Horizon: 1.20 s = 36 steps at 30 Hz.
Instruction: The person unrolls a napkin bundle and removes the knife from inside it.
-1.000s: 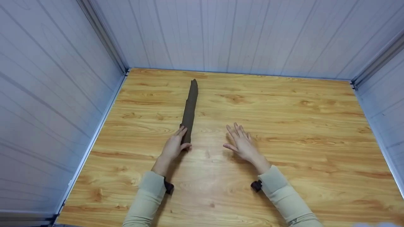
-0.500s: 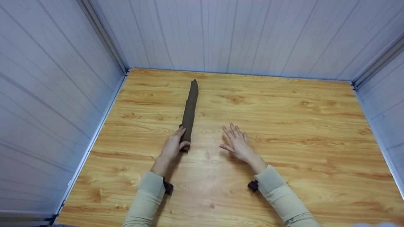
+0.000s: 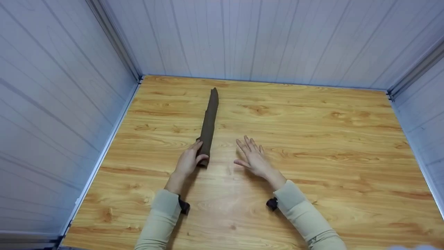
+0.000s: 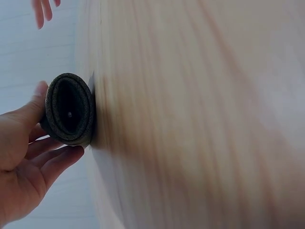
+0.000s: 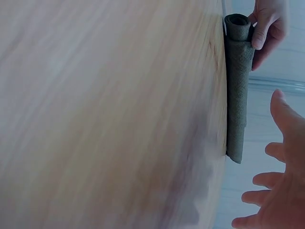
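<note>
A dark brown-grey rolled towel [image 3: 208, 121] lies lengthwise on the table, left of the middle. Its near end faces the left wrist camera, where the spiral layers of the towel [image 4: 56, 114] and a hollow core show. My left hand [image 3: 187, 162] grips the roll near that end, thumb on one side and fingers on the other. To the right of the roll, my right hand [image 3: 256, 161] hovers above the table with fingers spread, touching nothing. The right wrist view also shows my right hand [image 5: 283, 186] apart from the towel.
The wood-grain table [image 3: 312, 139] is bounded by a pale panel wall [image 3: 260, 41] at the back, another wall [image 3: 52, 104] on the left and one on the right. Each wrist carries a small dark camera [image 3: 272, 204] below the sleeve cuff.
My right hand has moved left towards the rolled towel, fingers still spread. The left hand has drawn slightly back and left, and the near end of the roll shows more beyond the thumb.
</note>
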Each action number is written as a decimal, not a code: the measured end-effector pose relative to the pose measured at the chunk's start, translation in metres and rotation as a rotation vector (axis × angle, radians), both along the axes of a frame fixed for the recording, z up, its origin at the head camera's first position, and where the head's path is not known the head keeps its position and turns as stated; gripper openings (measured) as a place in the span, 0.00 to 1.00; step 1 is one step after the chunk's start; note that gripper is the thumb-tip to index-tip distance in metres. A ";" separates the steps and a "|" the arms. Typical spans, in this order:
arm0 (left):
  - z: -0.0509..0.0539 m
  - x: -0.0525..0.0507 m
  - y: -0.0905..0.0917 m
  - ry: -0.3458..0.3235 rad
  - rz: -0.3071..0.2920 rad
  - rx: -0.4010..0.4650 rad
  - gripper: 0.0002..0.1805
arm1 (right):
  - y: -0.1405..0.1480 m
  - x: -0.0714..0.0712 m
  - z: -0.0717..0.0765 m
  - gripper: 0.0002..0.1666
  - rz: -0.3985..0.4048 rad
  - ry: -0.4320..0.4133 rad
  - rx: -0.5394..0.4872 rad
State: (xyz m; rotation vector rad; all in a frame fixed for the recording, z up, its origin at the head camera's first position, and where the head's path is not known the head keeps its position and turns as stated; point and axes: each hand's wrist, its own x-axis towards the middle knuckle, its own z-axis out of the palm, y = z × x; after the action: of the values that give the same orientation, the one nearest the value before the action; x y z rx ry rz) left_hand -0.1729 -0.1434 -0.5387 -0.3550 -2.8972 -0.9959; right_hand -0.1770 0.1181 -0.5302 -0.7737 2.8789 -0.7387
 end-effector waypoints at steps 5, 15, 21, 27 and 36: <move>-0.002 0.000 -0.002 0.003 0.011 0.013 0.30 | -0.006 -0.001 -0.002 0.43 0.014 -0.017 0.001; -0.002 -0.001 -0.007 -0.029 0.042 -0.007 0.30 | -0.017 -0.002 -0.006 0.44 0.049 -0.030 0.011; -0.001 -0.002 -0.010 -0.042 0.064 -0.028 0.31 | -0.022 -0.002 -0.006 0.43 0.064 -0.025 -0.005; -0.001 -0.002 -0.013 -0.019 0.058 -0.037 0.30 | -0.029 -0.003 -0.007 0.43 0.071 -0.050 -0.010; -0.001 -0.001 -0.018 -0.004 0.080 -0.042 0.30 | -0.042 -0.005 -0.006 0.43 0.109 -0.042 -0.001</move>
State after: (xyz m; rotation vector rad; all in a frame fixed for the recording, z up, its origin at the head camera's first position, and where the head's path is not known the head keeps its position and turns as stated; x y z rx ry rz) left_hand -0.1740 -0.1614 -0.5400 -0.2370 -2.9136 -0.9267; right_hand -0.1817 0.0761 -0.5363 -0.8955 2.7746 -0.7339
